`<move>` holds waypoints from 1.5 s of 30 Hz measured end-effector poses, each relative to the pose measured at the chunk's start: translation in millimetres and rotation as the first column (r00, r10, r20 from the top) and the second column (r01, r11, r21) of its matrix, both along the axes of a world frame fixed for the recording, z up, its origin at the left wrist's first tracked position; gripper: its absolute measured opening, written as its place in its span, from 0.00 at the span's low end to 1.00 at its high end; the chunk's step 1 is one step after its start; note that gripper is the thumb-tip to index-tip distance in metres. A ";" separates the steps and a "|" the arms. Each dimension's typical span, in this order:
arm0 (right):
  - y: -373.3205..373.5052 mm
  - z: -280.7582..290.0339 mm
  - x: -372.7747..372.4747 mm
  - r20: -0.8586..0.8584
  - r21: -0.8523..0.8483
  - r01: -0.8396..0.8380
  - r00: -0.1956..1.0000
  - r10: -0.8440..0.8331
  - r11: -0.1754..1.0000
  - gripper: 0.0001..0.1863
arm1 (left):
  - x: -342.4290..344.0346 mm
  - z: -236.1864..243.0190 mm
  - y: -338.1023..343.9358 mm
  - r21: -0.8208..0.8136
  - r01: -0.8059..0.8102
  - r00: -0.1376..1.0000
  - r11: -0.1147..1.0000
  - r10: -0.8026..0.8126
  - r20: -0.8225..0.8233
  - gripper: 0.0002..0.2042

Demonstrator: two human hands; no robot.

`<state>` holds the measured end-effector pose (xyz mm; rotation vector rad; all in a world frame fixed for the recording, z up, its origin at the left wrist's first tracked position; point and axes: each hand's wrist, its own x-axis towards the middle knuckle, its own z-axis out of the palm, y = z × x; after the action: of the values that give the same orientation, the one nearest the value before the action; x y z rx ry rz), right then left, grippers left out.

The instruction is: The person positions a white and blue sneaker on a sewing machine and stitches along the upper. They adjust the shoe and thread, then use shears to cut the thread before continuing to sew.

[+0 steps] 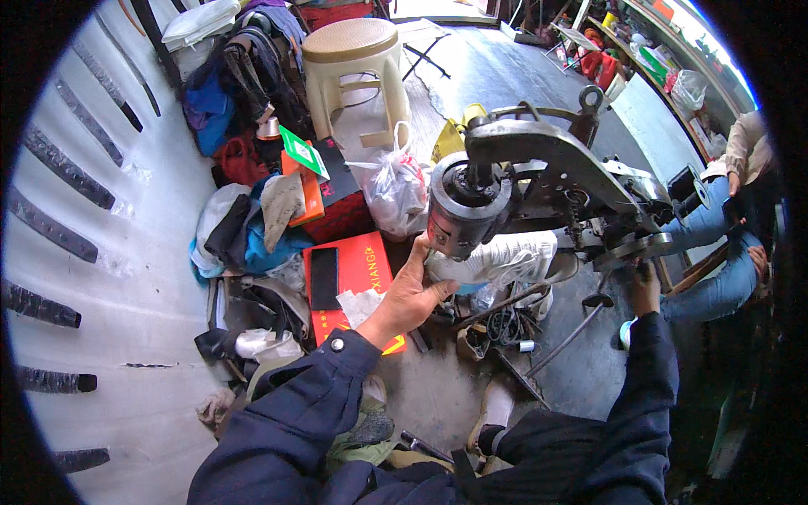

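Note:
A black cast-metal shoe-stitching machine [555,151] stands in front of me, its round head [471,210] toward the left. Under that head lies a white laced sneaker [513,259]. My left hand [408,299] grips the sneaker's near left end, thumb on the near side, with its index finger up against the round head. Part of those fingers is hidden behind the shoe and the head. On the right, my right hand [646,290] is closed at the hand crank [635,250] below the machine's arm; its fingertips are partly hidden.
Left of the machine lies a red box [368,269] with a black phone [324,279] on it. Behind stand a white plastic bag [396,189] and a beige stool [353,71]. A seated person in jeans [715,278] is close at right. Bags and cloths pile up left.

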<state>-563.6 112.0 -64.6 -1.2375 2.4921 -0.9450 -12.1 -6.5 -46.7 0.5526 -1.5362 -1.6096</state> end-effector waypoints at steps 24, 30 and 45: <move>-8.7 20.6 129.4 0.519 0.129 -0.158 0.852 0.069 0.979 0.19 | -3.9 6.4 -1.8 0.186 -0.048 0.982 0.981 0.013 0.188 0.40; -6.3 55.2 145.8 0.423 -0.005 -0.240 0.879 0.219 0.971 0.14 | -6.8 5.2 -5.1 0.102 -0.061 0.986 0.993 0.043 0.163 0.38; -2.1 -26.1 1.4 0.276 -0.085 -0.121 0.951 0.140 0.989 0.13 | -8.6 2.6 -10.9 -0.024 -0.013 0.998 1.000 0.015 0.067 0.41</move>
<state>-562.1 109.9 -90.7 -1.1774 2.1486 -1.0936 -20.6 -17.4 -44.0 0.6092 -1.5950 -1.5746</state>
